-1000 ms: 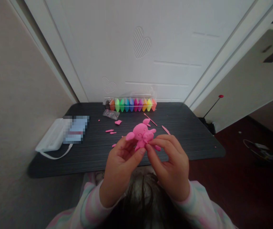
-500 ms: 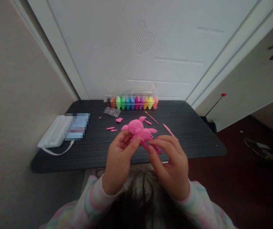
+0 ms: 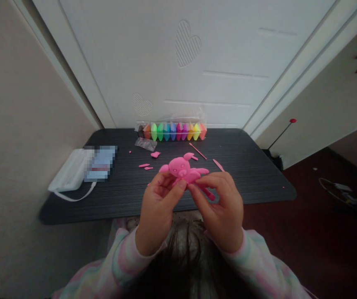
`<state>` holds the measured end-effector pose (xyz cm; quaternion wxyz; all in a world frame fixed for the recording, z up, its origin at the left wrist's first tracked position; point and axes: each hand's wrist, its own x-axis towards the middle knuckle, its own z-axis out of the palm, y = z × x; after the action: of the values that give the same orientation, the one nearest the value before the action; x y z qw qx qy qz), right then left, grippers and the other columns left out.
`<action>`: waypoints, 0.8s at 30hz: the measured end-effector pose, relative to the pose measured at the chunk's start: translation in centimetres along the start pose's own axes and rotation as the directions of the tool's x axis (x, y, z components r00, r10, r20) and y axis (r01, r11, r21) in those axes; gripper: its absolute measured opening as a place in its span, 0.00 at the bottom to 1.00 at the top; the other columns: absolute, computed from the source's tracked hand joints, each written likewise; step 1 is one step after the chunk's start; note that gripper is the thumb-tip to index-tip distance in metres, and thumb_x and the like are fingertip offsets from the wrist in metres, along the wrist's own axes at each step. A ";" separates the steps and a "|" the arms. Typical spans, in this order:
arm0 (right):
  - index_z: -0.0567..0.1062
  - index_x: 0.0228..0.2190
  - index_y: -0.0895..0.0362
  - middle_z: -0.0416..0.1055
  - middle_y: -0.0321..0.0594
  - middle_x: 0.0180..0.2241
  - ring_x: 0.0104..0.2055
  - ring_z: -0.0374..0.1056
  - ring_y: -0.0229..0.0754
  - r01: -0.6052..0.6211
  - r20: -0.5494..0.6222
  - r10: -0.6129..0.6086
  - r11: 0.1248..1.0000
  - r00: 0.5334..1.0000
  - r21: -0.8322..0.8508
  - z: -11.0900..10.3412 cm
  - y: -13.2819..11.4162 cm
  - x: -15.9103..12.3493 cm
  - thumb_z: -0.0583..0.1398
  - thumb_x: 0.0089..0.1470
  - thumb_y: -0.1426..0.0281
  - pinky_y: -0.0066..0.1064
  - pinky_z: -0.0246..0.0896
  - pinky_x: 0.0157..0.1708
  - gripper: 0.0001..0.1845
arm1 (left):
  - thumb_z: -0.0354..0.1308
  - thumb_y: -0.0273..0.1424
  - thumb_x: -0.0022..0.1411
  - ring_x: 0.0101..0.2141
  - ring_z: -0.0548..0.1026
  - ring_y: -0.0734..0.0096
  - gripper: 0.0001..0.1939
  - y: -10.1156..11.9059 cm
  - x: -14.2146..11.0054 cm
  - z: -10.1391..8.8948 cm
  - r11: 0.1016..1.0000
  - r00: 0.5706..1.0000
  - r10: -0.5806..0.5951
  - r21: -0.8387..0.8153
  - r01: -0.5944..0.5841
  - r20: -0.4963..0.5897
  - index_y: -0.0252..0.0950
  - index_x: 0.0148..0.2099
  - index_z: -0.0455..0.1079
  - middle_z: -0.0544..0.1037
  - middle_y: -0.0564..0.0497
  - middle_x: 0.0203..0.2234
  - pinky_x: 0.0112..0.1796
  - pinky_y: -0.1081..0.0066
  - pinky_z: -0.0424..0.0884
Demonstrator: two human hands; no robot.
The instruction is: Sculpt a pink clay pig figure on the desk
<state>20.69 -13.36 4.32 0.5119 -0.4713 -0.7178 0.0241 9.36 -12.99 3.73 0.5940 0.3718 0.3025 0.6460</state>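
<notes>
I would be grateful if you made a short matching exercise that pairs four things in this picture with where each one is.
Things
1. Pink figure
2. Row of coloured packets
3. White device with a cable
4. Red-tipped rod

Places
A. At the far edge of the dark table
B. Off the table, to its right
C. Between the left hand and right hand
D. At the table's left end

Pairs: 1-C, 2-A, 3-D, 4-B

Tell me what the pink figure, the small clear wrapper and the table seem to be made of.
Figure: probably modelling clay, matte, judging by its smooth, rounded parts.
Wrapper: likely thin plastic film, shiny, since it looks crinkled and see-through.
Table: perhaps wood-look laminate, dark, with fine parallel lines; the core cannot be told.
</notes>
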 end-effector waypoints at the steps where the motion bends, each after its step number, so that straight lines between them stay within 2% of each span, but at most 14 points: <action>1: 0.68 0.29 0.56 0.67 0.36 0.27 0.33 0.62 0.38 -0.002 -0.006 0.002 1.000 1.000 -0.005 0.0 0.0 0.0 0.60 0.47 0.72 0.34 0.57 0.32 0.04 | 0.56 0.25 0.55 0.40 0.74 0.72 0.08 0.0 0.0 0.0 1.000 1.000 0.007 -0.005 -0.007 0.004 0.40 0.38 0.70 0.77 0.54 0.37 0.44 0.71 0.69; 5: 0.68 0.29 0.56 0.66 0.36 0.27 0.32 0.62 0.38 0.006 -0.029 -0.004 0.999 1.000 0.053 -0.1 0.0 -0.1 0.60 0.48 0.72 0.34 0.57 0.33 0.04 | 0.57 0.25 0.54 0.39 0.74 0.71 0.07 0.0 0.3 0.0 1.000 1.000 -0.008 -0.007 0.008 -0.027 0.38 0.37 0.70 0.77 0.53 0.35 0.43 0.70 0.69; 8: 0.68 0.30 0.56 0.66 0.36 0.28 0.33 0.62 0.38 -0.014 -0.095 0.021 0.998 0.995 0.067 -0.8 1.7 -0.2 0.57 0.50 0.73 0.33 0.58 0.33 0.03 | 0.58 0.26 0.53 0.36 0.75 0.71 0.06 0.4 0.7 -0.3 0.996 0.993 -0.079 -0.051 0.075 -0.084 0.36 0.36 0.69 0.77 0.52 0.32 0.39 0.70 0.70; 11: 0.70 0.30 0.57 0.67 0.38 0.28 0.31 0.62 0.38 -0.108 -0.060 0.100 0.981 0.993 -0.158 -1.4 6.1 -0.3 0.56 0.50 0.70 0.32 0.59 0.33 0.04 | 0.58 0.26 0.52 0.32 0.74 0.72 0.06 0.7 1.2 -0.8 0.981 0.980 -0.156 -0.132 0.139 -0.124 0.33 0.35 0.69 0.77 0.51 0.30 0.35 0.71 0.71; 13: 0.71 0.32 0.60 0.69 0.42 0.31 0.33 0.63 0.41 -0.199 0.029 0.225 0.909 0.974 -0.366 -1.7 9.9 -0.6 0.56 0.50 0.67 0.33 0.59 0.35 0.09 | 0.58 0.26 0.52 0.30 0.73 0.74 0.06 0.8 1.4 -1.0 0.969 0.973 -0.204 -0.162 0.185 -0.110 0.32 0.35 0.69 0.76 0.50 0.30 0.33 0.74 0.70; 14: 0.71 0.34 0.61 0.69 0.44 0.32 0.34 0.64 0.42 -0.224 0.098 0.305 0.849 0.947 -0.478 -1.7 11.7 -0.7 0.56 0.50 0.65 0.34 0.60 0.36 0.13 | 0.58 0.26 0.52 0.30 0.73 0.75 0.06 0.8 1.4 -1.1 0.962 0.969 -0.229 -0.172 0.211 -0.095 0.31 0.35 0.69 0.76 0.50 0.30 0.32 0.74 0.70; 17: 0.73 0.34 0.63 0.71 0.48 0.33 0.34 0.65 0.44 -0.219 0.172 0.363 0.809 0.916 -0.546 -1.5 15.6 -1.1 0.56 0.50 0.63 0.34 0.60 0.35 0.16 | 0.57 0.27 0.53 0.29 0.72 0.75 0.05 0.7 1.3 -1.0 0.940 0.955 -0.292 -0.199 0.275 -0.057 0.31 0.34 0.69 0.75 0.50 0.29 0.31 0.75 0.70; 20: 0.75 0.30 0.61 0.71 0.46 0.31 0.34 0.65 0.44 -0.199 0.209 0.388 0.780 0.898 -0.593 -1.2 16.6 -1.1 0.52 0.52 0.66 0.33 0.59 0.36 0.14 | 0.56 0.27 0.53 0.29 0.72 0.74 0.05 0.8 1.0 -0.7 0.922 0.941 -0.338 -0.209 0.325 -0.026 0.31 0.34 0.70 0.76 0.49 0.29 0.32 0.74 0.70; 24: 0.74 0.29 0.60 0.72 0.45 0.31 0.34 0.66 0.44 -0.161 0.239 0.412 0.730 0.879 -0.665 -1.2 15.9 -0.8 0.50 0.53 0.68 0.32 0.56 0.33 0.14 | 0.56 0.26 0.53 0.32 0.73 0.69 0.08 1.4 0.5 -0.3 0.910 0.924 -0.382 -0.159 0.382 0.032 0.29 0.37 0.71 0.77 0.46 0.32 0.36 0.70 0.69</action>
<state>31.97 -5.67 -3.90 0.1701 -0.7078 -0.6841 -0.0469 8.32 -12.61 4.74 0.7371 0.2560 0.3157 0.5399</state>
